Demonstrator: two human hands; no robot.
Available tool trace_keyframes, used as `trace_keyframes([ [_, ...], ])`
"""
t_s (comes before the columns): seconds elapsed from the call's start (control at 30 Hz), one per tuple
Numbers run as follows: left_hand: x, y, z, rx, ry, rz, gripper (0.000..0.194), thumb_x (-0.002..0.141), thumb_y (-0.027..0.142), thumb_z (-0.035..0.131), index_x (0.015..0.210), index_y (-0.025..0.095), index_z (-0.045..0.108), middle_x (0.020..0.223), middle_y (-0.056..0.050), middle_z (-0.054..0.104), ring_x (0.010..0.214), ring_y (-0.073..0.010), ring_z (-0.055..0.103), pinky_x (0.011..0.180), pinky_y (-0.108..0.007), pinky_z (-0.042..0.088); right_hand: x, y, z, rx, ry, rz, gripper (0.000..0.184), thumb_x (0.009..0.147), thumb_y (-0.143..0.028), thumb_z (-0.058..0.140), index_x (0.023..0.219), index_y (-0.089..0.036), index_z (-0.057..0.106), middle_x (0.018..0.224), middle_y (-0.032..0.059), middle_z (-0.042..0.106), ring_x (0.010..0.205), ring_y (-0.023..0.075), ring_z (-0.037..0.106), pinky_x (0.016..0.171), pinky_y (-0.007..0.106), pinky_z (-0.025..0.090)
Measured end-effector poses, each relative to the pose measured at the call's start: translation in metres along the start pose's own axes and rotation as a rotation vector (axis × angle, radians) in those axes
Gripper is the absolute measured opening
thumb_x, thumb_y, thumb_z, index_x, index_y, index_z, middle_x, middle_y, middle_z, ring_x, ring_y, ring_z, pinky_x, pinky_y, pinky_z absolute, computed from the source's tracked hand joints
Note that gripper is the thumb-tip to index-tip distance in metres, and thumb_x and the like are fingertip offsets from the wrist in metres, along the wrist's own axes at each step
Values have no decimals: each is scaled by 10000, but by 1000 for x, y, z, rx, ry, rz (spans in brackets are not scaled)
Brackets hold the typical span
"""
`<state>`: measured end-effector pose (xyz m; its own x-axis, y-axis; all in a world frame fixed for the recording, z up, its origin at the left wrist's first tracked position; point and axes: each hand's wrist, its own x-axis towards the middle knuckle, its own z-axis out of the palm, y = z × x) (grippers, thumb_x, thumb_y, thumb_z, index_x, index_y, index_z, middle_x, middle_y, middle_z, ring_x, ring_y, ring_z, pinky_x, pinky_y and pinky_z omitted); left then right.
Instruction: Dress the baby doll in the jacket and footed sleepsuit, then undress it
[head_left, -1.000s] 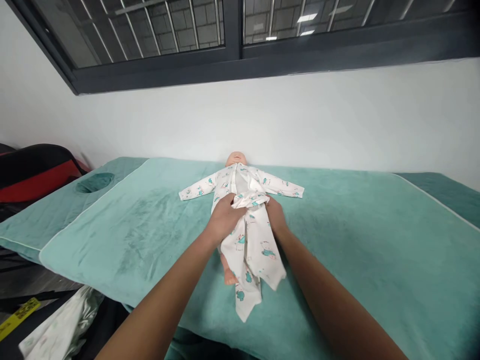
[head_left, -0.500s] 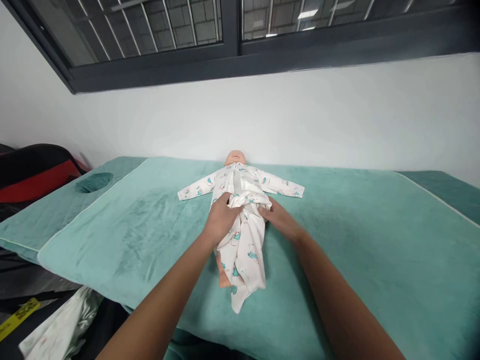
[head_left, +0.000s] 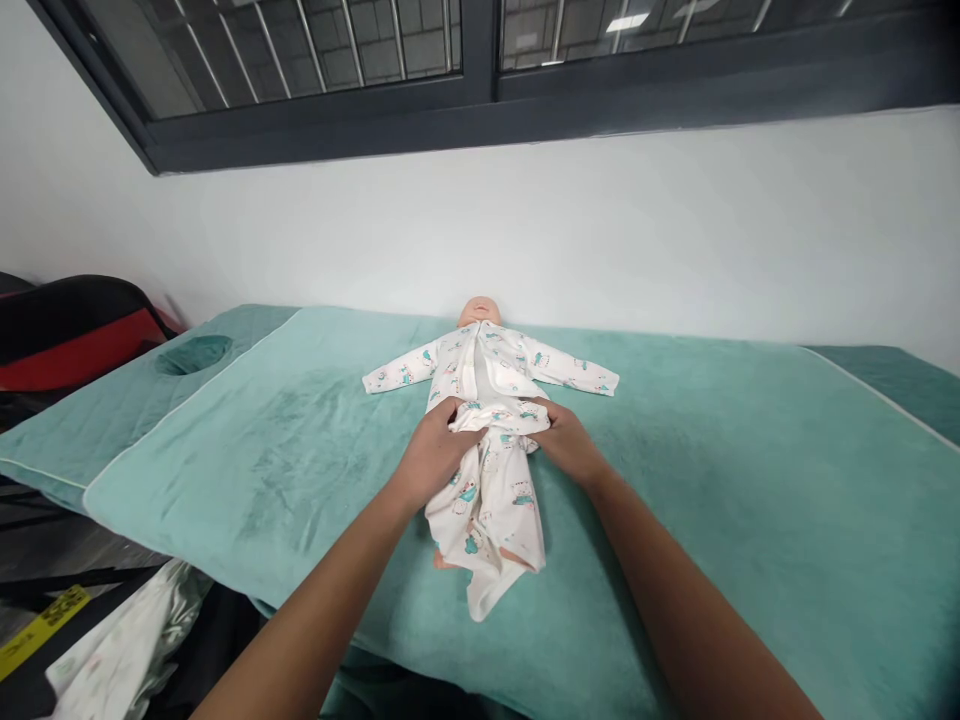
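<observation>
A baby doll (head_left: pixel 480 310) lies on its back on the teal bed cover, head toward the wall. Its white printed top (head_left: pixel 450 350) has both sleeves spread out sideways. Over its legs lie matching white printed baby trousers (head_left: pixel 487 490), with the upper edge bunched at the waist. My left hand (head_left: pixel 442 445) is closed on the left side of that bunched edge, thumb on top. On the other side, my right hand (head_left: pixel 566 440) grips the edge too, its fingertips partly hidden by cloth. A bit of the doll's foot (head_left: pixel 442 560) shows below the left trouser leg.
The teal cover (head_left: pixel 712 480) spreads over a bed with a face hole (head_left: pixel 195 354) at the left. Behind stands a white wall (head_left: pixel 637 230) under a dark window frame (head_left: pixel 480 110). A black and red chair (head_left: pixel 90 345) and loose printed cloth (head_left: pixel 127 640) are at the left.
The trousers have widened and shifted up the doll's legs; less of the left foot shows. Both hands still hold the waist edge and have moved slightly apart. The view has shifted a little.
</observation>
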<state>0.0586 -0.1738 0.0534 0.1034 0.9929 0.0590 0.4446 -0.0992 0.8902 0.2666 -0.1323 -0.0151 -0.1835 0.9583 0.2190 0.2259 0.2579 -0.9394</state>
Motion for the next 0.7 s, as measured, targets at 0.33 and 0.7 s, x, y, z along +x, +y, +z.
trace_keyframes([
  [0.33, 30, 7, 9, 32, 87, 61, 87, 683, 148, 557, 761, 186, 560, 745, 32, 572, 747, -153, 526, 685, -250, 378, 7, 12, 12, 166, 251, 128, 305, 699, -322, 623, 982, -214, 659, 986, 12, 692, 905, 214, 590, 785, 320, 450],
  [0.7, 6, 12, -41, -350, -359, -136, 300, 701, 421, 715, 760, 153, 594, 743, -19, 603, 664, -154, 557, 584, -249, 388, 5, 0, 3, 263, 172, -6, 169, 637, -160, 598, 799, -210, 601, 744, -42, 574, 709, 134, 507, 663, 246, 373],
])
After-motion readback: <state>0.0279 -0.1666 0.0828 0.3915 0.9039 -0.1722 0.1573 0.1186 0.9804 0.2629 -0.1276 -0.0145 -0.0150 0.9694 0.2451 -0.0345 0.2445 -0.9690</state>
